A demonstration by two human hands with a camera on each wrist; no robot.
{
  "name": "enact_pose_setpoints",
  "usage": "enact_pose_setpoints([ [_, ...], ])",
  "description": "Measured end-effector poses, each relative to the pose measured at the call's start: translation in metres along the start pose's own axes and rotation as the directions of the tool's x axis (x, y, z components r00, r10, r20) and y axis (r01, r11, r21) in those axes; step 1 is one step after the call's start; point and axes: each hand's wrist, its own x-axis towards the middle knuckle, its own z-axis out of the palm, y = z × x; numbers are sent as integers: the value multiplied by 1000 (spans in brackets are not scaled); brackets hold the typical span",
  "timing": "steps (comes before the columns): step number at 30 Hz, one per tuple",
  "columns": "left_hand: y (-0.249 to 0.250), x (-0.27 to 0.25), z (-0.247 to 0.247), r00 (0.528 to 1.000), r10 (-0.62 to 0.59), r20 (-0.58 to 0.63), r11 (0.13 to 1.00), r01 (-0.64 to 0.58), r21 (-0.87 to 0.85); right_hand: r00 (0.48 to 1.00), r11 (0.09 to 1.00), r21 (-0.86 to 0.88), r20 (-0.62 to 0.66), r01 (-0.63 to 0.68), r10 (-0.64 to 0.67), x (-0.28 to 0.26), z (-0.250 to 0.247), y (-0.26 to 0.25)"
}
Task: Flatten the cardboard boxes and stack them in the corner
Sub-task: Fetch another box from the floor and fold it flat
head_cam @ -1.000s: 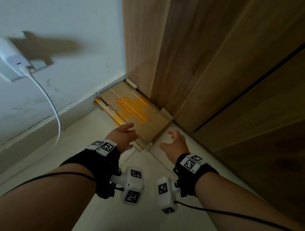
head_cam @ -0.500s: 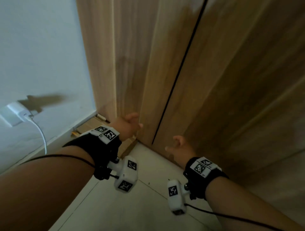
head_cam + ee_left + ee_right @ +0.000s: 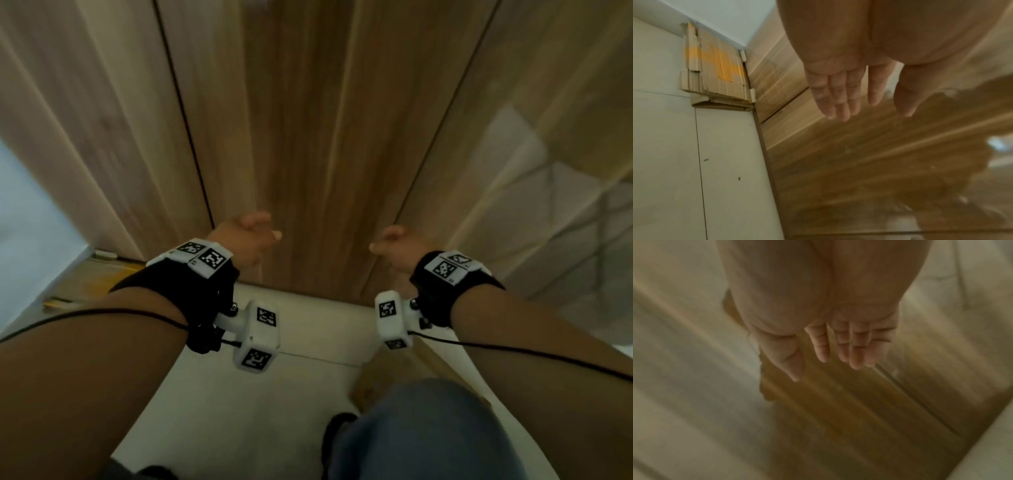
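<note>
A stack of flattened cardboard boxes (image 3: 715, 71) with yellow tape lies on the floor in the corner, between the white wall and the wooden panels. In the head view only its edge (image 3: 92, 284) shows at the left, behind my left forearm. My left hand (image 3: 246, 236) is raised in front of the wooden panels, away from the stack, fingers relaxed and holding nothing. In the left wrist view the left hand (image 3: 859, 100) is straight-fingered and empty. My right hand (image 3: 397, 243) hangs level with it, also empty, and the right wrist view shows the right hand (image 3: 838, 353) with loose fingers.
Tall wooden cabinet panels (image 3: 308, 137) fill the view ahead. Pale floor tiles (image 3: 274, 394) lie below. My knee in blue jeans (image 3: 421, 435) is at the bottom right. A white wall (image 3: 27, 219) is at the far left.
Both hands have lifted off the cardboard stack and come up in front of the wooden panels. The view has swung up and to the right, leaving the stack at the left edge.
</note>
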Motion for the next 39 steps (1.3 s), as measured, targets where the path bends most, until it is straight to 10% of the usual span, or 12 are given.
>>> enact_pose_setpoints([
  [16,-1,16,140,990,-58,127,991,72,-109,905,895,-132,-78,-426,419,-8,-54,203],
  [27,-29,33,175,960,-198,196,978,207,-29,717,686,-261,-38,-679,696,-49,-47,314],
  [39,-35,33,192,955,-211,210,977,214,10,781,760,-291,64,-581,621,-28,-26,401],
])
